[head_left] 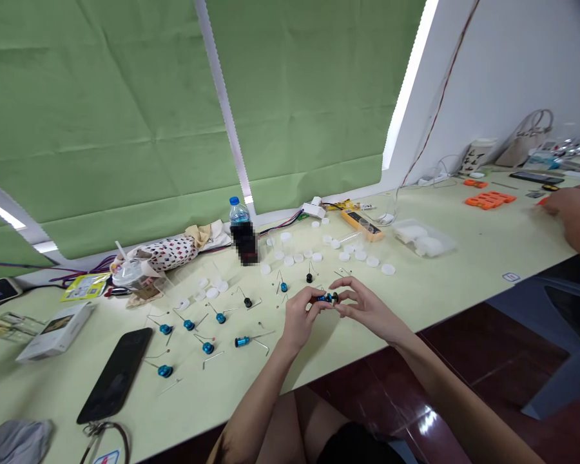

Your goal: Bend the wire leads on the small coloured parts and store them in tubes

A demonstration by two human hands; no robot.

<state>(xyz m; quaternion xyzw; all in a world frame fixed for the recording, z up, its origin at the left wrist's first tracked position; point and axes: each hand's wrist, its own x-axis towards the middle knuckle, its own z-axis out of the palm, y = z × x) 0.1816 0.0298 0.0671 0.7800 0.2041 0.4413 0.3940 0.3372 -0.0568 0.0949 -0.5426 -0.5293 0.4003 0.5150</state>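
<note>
My left hand [300,317] and my right hand [362,305] meet over the table, both closed on a small blue-and-black cylindrical metal part [327,298]. Left fingers pinch its left end, while the right thumb and fingertips grip the black disc end; fingers cover some of it. To the left lies a similar blue cylinder [242,341] on its side, beside an L-shaped hex key [261,347]. Several blue knob-like parts with thin bent wires stand around, one blue part [207,348] among them. Two black ones, a black part [248,302] and another black part [309,278], stand farther back.
White round caps [318,257] and clear cups are scattered behind the hands. A black phone [116,374], white box [58,332] and drink cup [128,276] lie left. A bottle [241,225] and yellow multimeter [362,225] stand behind. Another person's hand [573,207] is at far right, near orange pieces [490,200].
</note>
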